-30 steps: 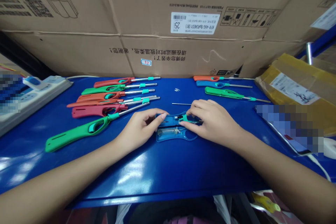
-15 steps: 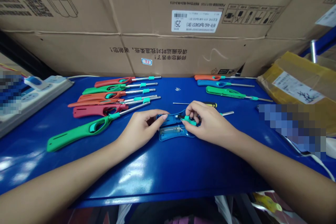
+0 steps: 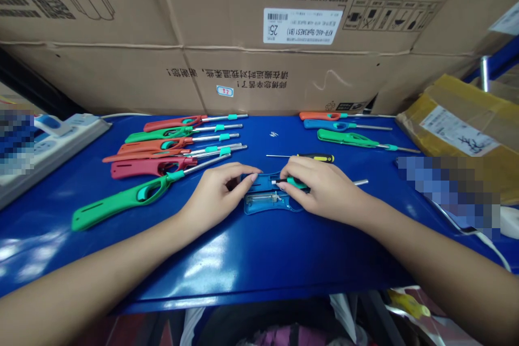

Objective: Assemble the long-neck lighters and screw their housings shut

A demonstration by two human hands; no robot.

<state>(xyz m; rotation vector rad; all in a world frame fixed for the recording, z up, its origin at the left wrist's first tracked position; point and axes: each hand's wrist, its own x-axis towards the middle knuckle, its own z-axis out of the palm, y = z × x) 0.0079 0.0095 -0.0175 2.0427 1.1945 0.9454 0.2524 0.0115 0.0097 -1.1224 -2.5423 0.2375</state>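
A blue lighter casing lies opened in two halves in front of me. My left hand [image 3: 221, 189] pinches the left end of the far casing half [image 3: 261, 183] between thumb and fingers. Over that half's right part, my right hand [image 3: 324, 186] is closed on a teal trigger piece [image 3: 297, 181] with a black, white-tipped igniter part [image 3: 277, 181] beside it. The near casing half [image 3: 253, 208] holds a clear fuel tank [image 3: 261, 198]. Past my right fingers sticks out a metal tube [image 3: 361, 182]; its other end is hidden.
Several long lighters, including a green one [image 3: 121, 205], lie at left. Three more, one green [image 3: 344, 138], lie back right. A screwdriver [image 3: 320, 158] sits behind my right hand, small metal bits [image 3: 273, 134] beyond it. A power strip [image 3: 52, 140] and yellow-taped package [image 3: 454, 119] flank the table.
My right hand has lowered and flattened over the casing with the teal trigger piece. The metal tube's visible end has shifted right. My left hand keeps its pinch.
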